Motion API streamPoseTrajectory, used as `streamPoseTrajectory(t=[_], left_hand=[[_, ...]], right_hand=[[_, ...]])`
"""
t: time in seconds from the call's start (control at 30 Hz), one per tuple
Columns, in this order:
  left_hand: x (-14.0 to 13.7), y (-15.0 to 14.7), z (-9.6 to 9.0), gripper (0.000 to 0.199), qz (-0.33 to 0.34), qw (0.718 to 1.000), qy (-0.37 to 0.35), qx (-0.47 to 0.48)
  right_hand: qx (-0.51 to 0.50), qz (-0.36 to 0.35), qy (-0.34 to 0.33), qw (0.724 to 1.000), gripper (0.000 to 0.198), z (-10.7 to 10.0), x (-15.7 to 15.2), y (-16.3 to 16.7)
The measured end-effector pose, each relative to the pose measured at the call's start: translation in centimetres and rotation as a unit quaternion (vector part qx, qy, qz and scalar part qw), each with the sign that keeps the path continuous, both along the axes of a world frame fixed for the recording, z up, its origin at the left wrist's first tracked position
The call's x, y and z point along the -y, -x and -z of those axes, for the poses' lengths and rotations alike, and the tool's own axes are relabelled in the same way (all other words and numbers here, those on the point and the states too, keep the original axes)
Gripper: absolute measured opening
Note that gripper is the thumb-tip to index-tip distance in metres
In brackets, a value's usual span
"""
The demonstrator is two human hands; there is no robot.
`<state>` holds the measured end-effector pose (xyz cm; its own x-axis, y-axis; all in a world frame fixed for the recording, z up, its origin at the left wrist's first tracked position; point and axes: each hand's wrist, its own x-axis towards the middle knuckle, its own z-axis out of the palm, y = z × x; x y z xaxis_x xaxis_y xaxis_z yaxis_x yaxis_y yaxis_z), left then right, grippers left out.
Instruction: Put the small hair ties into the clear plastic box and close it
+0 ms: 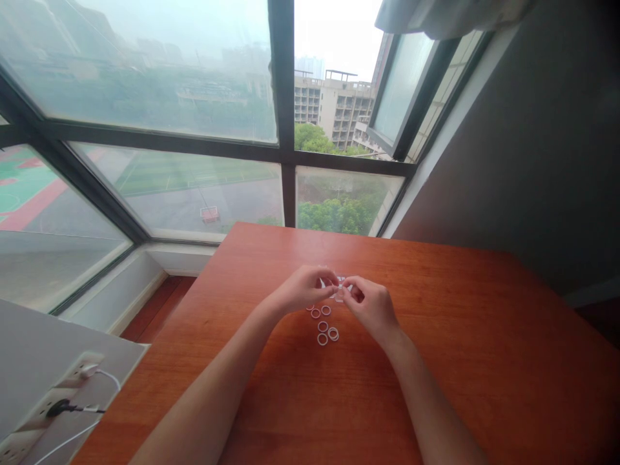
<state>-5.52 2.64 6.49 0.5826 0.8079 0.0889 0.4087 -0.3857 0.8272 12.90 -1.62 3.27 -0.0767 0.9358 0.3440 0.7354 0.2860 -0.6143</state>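
My left hand (306,289) and right hand (371,303) pinch one small clear piece (340,289) between fingertips; loose rings (325,326) lie just below. Best grip lightly, close to the tips.

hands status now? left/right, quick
Left hand: closed, pinching a small white ring.
Right hand: closed, pinching the same small piece; loose rings lie on the table.
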Motion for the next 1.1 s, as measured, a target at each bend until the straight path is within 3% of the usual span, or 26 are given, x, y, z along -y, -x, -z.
streamPoseTrajectory(t=[0.6, 0.87, 1.1], left_hand=[[-0.2, 0.0, 0.6, 0.013, -0.004, 0.999, -0.034, -0.02], [-1.5, 2.5, 0.6, 0.013, -0.089, 0.989, -0.103, -0.058], [-1.7, 3.0, 0.7, 0.012, -0.097, 0.983, -0.128, -0.088]], right_hand=[[0.033, -0.017, -0.003, 0.999, 0.013, 0.2, -0.1, 0.2], [0.075, -0.018, 0.011, 0.997, 0.012, 0.4, -0.1, 0.1], [0.09, -0.018, 0.01, 0.996, 0.011, 0.5, -0.2, 0.0]])
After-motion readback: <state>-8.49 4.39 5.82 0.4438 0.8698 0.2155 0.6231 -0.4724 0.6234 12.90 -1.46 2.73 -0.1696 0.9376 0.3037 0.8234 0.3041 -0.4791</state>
